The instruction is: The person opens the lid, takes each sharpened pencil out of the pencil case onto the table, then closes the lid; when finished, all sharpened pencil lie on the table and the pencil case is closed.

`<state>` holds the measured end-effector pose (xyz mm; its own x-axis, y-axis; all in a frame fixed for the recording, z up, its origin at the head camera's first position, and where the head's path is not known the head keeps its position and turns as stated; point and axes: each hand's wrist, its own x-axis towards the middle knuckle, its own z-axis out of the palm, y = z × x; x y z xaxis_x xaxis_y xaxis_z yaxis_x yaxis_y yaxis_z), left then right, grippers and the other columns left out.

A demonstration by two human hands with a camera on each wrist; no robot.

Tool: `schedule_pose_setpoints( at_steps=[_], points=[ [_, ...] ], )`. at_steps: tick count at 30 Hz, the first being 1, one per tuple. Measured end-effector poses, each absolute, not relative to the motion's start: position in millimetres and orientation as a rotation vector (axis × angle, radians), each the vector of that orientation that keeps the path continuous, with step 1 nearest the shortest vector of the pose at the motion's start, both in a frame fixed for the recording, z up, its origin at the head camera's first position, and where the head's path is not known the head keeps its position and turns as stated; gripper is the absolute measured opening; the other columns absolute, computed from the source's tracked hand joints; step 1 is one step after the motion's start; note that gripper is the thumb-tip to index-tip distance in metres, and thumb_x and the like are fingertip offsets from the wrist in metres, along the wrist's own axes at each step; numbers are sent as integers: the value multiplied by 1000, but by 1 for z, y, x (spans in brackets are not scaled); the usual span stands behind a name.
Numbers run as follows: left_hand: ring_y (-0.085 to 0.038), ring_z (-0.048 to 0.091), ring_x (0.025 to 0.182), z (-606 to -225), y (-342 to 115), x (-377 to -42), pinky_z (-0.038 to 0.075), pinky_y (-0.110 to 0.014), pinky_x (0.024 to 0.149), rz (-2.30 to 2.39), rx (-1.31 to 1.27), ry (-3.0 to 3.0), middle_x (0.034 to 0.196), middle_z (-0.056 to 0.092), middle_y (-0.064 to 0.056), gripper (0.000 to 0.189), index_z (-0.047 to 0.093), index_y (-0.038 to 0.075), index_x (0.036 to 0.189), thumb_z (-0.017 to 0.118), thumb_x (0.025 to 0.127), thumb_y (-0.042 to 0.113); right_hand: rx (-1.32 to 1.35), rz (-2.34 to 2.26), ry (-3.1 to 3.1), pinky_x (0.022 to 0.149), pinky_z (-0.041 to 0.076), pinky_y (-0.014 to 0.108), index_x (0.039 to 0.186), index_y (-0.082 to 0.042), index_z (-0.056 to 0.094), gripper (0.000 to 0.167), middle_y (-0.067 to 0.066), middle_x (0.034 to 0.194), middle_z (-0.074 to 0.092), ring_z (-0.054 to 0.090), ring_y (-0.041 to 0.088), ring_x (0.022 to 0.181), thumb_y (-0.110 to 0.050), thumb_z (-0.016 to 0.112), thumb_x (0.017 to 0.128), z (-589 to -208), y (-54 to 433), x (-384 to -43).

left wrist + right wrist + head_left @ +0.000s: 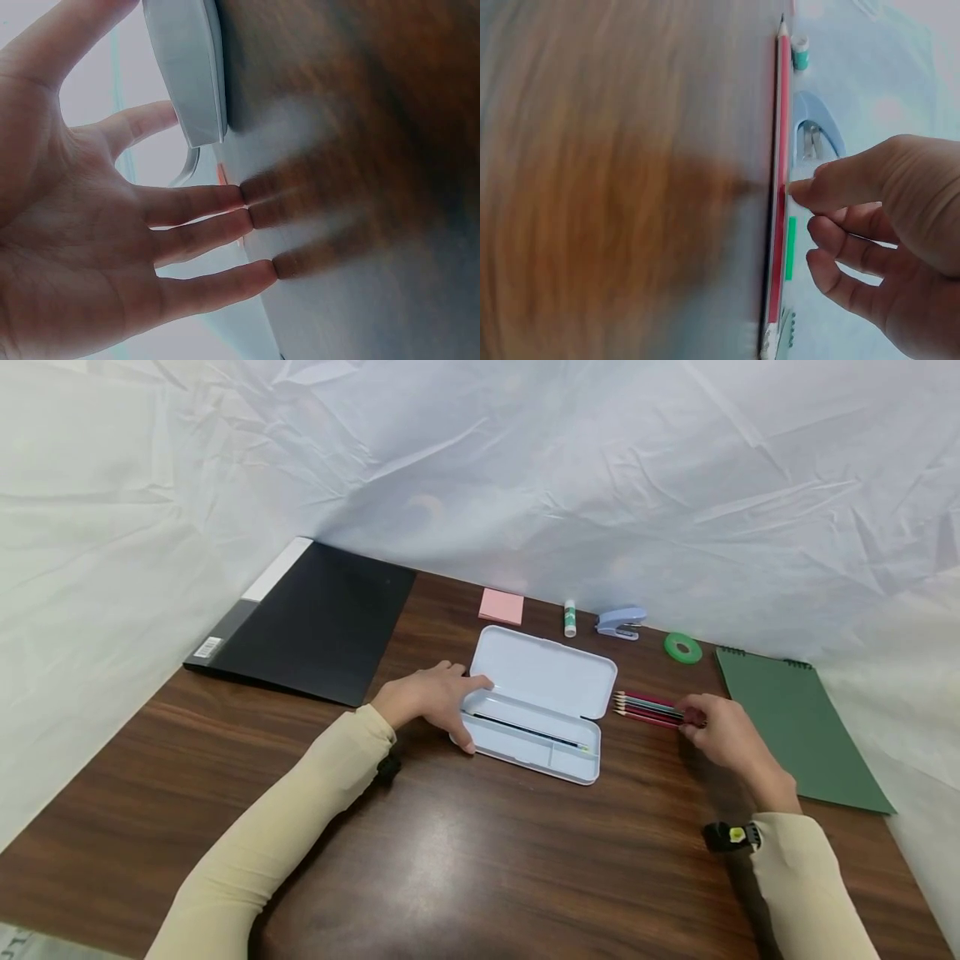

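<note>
A pale blue pencil case [543,668] lies with its lid folded back, and a dark pencil [525,731] is inside it. My left hand [442,697] is at the case's left end, fingers spread and straight, thumb by the near edge. Its fingertips reach down to the tabletop in the left wrist view. To the right of the case, several pencils [645,707] lie side by side, points toward the case. My right hand [720,731] pinches at their blunt ends. A red pencil [783,112] is at its thumb tip in the right wrist view; the index fingertip is mostly hidden.
A black folder [315,618] lies at the left. Along the back are pink sticky notes [501,607], a glue stick [570,619], a lavender stapler [619,622] and a green tape roll [670,652]. A green spiral pad [802,727] lies right of my right hand. White sheeting [525,468] hangs behind.
</note>
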<state>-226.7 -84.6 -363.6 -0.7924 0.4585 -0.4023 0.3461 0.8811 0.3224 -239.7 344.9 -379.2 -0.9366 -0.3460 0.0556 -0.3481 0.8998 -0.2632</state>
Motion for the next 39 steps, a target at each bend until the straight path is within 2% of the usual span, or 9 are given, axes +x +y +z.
schedule_pose_setpoints(
  at_steps=[4, 8, 12, 18, 24, 29, 34, 39],
  points=[
    [-32, 29, 146, -362, -86, -227, 40, -53, 109, 311, 581, 2573, 158, 33, -15, 101, 31, 31, 156, 85, 74, 52, 634, 498, -2909, 64, 48, 40, 112, 2, 68, 25, 15, 91, 66, 58, 26, 76, 0, 70, 88, -374, 332, -237],
    [-32, 29, 146, -360, -87, -227, 39, -53, 110, 309, 580, 2571, 158, 33, -15, 100, 31, 30, 157, 85, 74, 52, 692, 624, -2825, 72, 54, 43, 118, 1, 67, 28, 17, 99, 72, 65, 28, 84, -2, 70, 90, -364, 300, -233],
    [-33, 28, 147, -360, -88, -227, 38, -54, 111, 317, 582, 2569, 159, 32, -15, 100, 31, 30, 157, 84, 75, 52, 764, 732, -2854, 77, 56, 46, 118, -1, 68, 27, 15, 98, 73, 67, 27, 88, -1, 69, 91, -358, 265, -228],
    [-32, 29, 146, -361, -86, -227, 39, -53, 110, 318, 586, 2572, 158, 33, -15, 100, 31, 30, 157, 84, 75, 51, 1000, 806, -2953, 79, 57, 42, 119, -3, 69, 27, 7, 97, 73, 67, 20, 89, -4, 69, 92, -361, 219, -220],
    [-32, 31, 144, -362, -84, -226, 39, -54, 109, 310, 579, 2570, 158, 34, -15, 99, 32, 30, 156, 84, 74, 53, 1231, 720, -3053, 83, 57, 40, 125, -2, 66, 35, 8, 101, 73, 68, 19, 92, -6, 72, 90, -367, 182, -215],
    [-33, 31, 144, -362, -84, -227, 39, -54, 110, 305, 574, 2573, 158, 34, -15, 101, 31, 31, 157, 84, 74, 54, 1311, 468, -3095, 80, 53, 38, 129, -5, 63, 40, 7, 94, 69, 61, 18, 84, -1, 68, 90, -369, 162, -215],
    [-32, 30, 145, -362, -83, -228, 38, -54, 110, 304, 564, 2569, 158, 33, -15, 101, 31, 31, 157, 84, 74, 53, 1331, 319, -3153, 77, 47, 35, 131, -10, 61, 40, 6, 93, 64, 54, 18, 82, 1, 62, 93, -369, 155, -217],
    [-32, 30, 145, -362, -81, -227, 38, -53, 110, 305, 553, 2572, 159, 32, -15, 101, 31, 30, 157, 84, 74, 54, 1327, 370, -3169, 84, 51, 40, 128, -8, 63, 37, 9, 101, 67, 58, 20, 87, 2, 61, 93, -369, 155, -218]
  ],
)
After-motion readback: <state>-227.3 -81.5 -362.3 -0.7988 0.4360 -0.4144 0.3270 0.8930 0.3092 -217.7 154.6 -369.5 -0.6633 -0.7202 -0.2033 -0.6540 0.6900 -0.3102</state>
